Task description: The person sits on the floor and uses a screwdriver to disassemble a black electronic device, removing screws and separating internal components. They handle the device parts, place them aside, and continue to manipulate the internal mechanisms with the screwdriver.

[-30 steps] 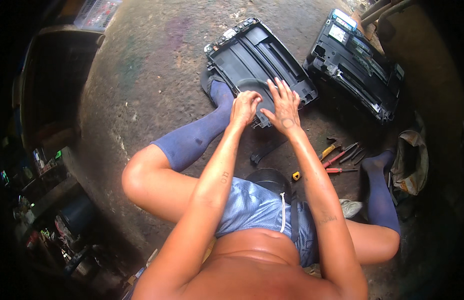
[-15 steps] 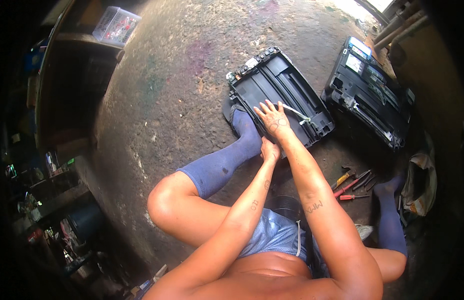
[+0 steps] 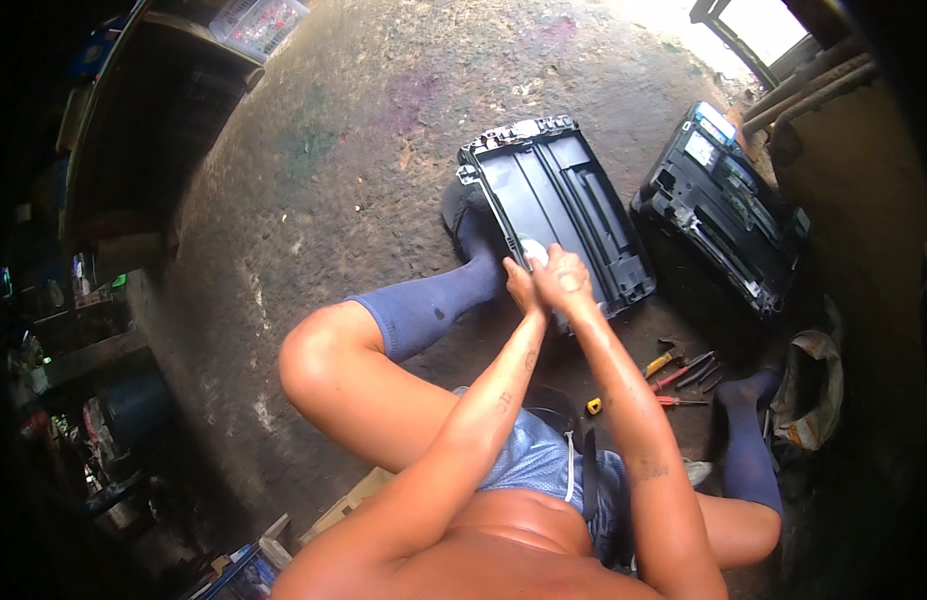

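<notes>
A black plastic casing (image 3: 574, 200) with grooves and a row of fittings along its far end lies by my left foot. My left hand (image 3: 524, 285) is closed on its near-left edge, its fingertips partly hidden. Beside it, my right hand (image 3: 562, 275) is closed over a small white piece (image 3: 534, 250) at that same edge; the piece's shape is unclear. A second black casing (image 3: 719, 215) with lighter parts and a metal rail lies to the right. Nearer me are a yellow-handled hammer (image 3: 660, 364), red-handled pliers (image 3: 679, 374), a red screwdriver (image 3: 682, 401) and a yellow tape measure (image 3: 594, 406).
A sack (image 3: 812, 390) lies beside my right leg. Shelves with clutter (image 3: 99, 420) line the left, with a clear plastic box (image 3: 256, 22) on a ledge farther back. Pipes (image 3: 804, 95) stand by a bright opening at the back right. My legs flank the floor tools.
My right hand's spread fingers have drawn back and curled beside my left hand at the casing's edge. The white strip seen across the casing now shows only under my fingers. The view has shifted.
</notes>
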Action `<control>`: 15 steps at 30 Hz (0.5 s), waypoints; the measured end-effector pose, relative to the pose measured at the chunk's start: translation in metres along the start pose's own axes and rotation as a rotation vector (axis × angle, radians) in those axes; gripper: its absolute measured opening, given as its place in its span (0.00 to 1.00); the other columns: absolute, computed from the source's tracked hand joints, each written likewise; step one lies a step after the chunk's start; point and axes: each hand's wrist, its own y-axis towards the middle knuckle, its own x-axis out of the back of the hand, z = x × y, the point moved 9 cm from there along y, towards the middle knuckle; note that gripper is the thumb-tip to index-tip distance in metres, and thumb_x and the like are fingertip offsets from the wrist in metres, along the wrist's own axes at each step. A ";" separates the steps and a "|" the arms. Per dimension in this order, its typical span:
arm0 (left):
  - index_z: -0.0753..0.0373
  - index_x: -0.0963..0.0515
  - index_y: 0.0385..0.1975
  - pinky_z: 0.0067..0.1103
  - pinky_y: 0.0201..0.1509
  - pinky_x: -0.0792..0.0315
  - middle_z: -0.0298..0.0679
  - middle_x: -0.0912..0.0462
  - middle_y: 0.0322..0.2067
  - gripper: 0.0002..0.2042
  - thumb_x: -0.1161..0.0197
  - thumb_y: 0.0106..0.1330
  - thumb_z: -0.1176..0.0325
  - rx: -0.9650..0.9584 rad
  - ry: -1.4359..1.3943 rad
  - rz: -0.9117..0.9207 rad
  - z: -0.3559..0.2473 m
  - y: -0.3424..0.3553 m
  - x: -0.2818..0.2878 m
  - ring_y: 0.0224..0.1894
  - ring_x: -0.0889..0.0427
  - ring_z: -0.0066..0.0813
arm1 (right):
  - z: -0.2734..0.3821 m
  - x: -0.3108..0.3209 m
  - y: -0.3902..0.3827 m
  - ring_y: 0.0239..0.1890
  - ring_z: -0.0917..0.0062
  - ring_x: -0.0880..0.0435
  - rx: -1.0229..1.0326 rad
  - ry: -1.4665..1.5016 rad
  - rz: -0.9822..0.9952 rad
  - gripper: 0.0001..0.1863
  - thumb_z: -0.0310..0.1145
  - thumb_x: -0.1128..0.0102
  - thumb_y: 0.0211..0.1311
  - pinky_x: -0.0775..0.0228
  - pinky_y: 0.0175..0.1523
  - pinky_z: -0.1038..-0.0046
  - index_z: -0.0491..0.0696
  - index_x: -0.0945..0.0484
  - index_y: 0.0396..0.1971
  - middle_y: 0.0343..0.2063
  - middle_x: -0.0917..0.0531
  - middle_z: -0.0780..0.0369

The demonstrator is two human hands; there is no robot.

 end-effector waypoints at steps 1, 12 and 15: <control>0.67 0.28 0.57 0.40 0.58 0.23 0.60 0.14 0.45 0.26 0.31 0.64 0.58 -0.013 -0.004 -0.005 -0.002 -0.003 0.003 0.52 0.15 0.59 | 0.009 0.006 -0.014 0.44 0.46 0.13 0.033 -0.044 0.005 0.24 0.51 0.42 0.69 0.23 0.53 0.49 0.42 0.21 0.44 0.37 0.13 0.42; 0.71 0.27 0.56 0.37 0.60 0.23 0.59 0.15 0.48 0.29 0.28 0.59 0.60 -0.154 0.118 -0.015 -0.004 -0.019 0.014 0.54 0.16 0.55 | -0.001 0.019 -0.081 0.30 0.48 0.13 0.197 0.144 -0.373 0.14 0.42 0.44 0.73 0.22 0.38 0.48 0.47 0.22 0.33 0.23 0.15 0.48; 0.73 0.27 0.56 0.37 0.60 0.24 0.58 0.15 0.49 0.30 0.27 0.58 0.61 -0.201 0.241 -0.028 -0.014 -0.007 0.018 0.54 0.16 0.54 | -0.002 0.023 -0.102 0.26 0.47 0.14 0.199 0.143 -0.380 0.13 0.42 0.45 0.73 0.22 0.34 0.47 0.48 0.22 0.33 0.22 0.15 0.48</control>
